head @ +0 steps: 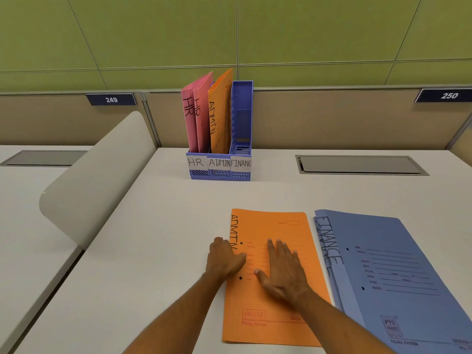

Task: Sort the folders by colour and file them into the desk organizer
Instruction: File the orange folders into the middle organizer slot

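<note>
The orange folder [270, 274] lies flat on the desk [153, 226], long axis running away from the person, spine on the left. The left hand [224, 259] curls at that spine edge while the right hand [283, 269] lies spread flat on the cover. The organizer [219, 164] stands well beyond, straight ahead, its ADMIN slot in the middle.

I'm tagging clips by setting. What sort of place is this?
Most likely an open-plan office workstation: numbered desk plates, 249 and 250, on the partition, a desk organizer labelled HR, ADMIN, FINANCE, and a cable hatch in the desk.
</note>
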The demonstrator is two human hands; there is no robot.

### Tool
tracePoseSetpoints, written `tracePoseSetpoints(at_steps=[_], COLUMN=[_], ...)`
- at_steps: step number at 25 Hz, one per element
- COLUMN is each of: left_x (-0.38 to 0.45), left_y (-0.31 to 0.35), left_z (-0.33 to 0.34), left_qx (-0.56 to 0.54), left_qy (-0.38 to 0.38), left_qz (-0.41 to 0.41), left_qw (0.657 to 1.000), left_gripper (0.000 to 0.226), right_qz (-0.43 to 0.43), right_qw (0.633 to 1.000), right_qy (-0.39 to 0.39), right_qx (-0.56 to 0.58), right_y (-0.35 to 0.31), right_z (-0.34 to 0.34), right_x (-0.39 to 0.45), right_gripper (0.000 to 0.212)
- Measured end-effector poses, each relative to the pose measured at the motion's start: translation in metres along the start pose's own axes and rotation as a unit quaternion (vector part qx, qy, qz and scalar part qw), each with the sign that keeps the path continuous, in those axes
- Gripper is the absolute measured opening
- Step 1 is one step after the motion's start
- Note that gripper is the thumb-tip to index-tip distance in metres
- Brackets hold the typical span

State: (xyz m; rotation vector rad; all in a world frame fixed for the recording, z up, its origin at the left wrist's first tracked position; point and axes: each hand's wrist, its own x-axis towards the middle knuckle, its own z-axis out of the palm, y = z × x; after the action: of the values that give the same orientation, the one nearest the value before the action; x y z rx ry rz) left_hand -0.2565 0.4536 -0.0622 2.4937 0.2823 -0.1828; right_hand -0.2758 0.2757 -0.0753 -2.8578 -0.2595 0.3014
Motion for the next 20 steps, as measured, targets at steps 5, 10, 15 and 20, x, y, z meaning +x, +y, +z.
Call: tracePoseSetpoints(at_steps=[5,10,15,20], left_x=[0.003,0.001,0.007,0.021], left_y=[0.004,0.004,0.006,0.014], left_z=[-0.015,-0.020,-0.031,-0.060], left_qx=[-0.147,-0.231,-0.246,-0.267], left_qy=[0.024,0.009,0.027,0.058], left_qz=[-0.003,-0.032,-0.035,-0.004], left_qw=[0.989,0.972,0.968,0.962], left_gripper=[0.013,0.013,0.016,0.013], right_qz=[0.006,0.010,0.006,-0.011], right_qw=[1.000,1.000,0.999,0.993], right_qy=[-0.001,0.003,0.027,0.119], right_qx=[-0.007,-0.008,0.015,0.003], right_y=[-0.002,-0.003,-0.004,-0.014], right_z=[-0.002,-0.004,-0.014,-0.053], right_x=[0.001,0.003,0.010,0.037], right_gripper=[0.095,0.097,0.100,0.097])
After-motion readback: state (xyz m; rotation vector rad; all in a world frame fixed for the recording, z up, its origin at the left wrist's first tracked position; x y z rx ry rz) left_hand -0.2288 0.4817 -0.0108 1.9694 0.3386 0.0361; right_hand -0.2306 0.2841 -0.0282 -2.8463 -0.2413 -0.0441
